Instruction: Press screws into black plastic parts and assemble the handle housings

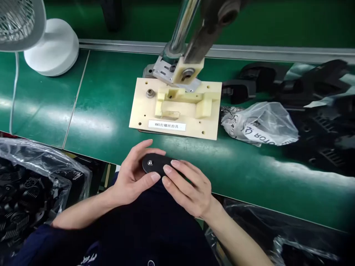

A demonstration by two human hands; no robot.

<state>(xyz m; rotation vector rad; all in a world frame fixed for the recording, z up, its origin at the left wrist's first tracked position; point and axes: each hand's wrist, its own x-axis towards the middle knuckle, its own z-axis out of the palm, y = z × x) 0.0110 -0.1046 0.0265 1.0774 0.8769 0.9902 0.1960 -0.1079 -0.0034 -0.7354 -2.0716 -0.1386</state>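
Note:
A black oblong part with a round metal ball or screw head near its left end is held between my two hands, at the near edge of the green bench. My left hand grips its left end, with the thumb on the near side. The fingers of my right hand press on its right end and partly cover it. Beyond my hands lies a cream fixture with raised yellow blocks and a white label. A metal press arm comes down over the fixture's back edge.
A plastic bag of small parts sits right of the fixture, among black plastic parts. A white fan stands at back left. Below the bench at left is a plastic-lined bin of black parts; another lined container is at lower right.

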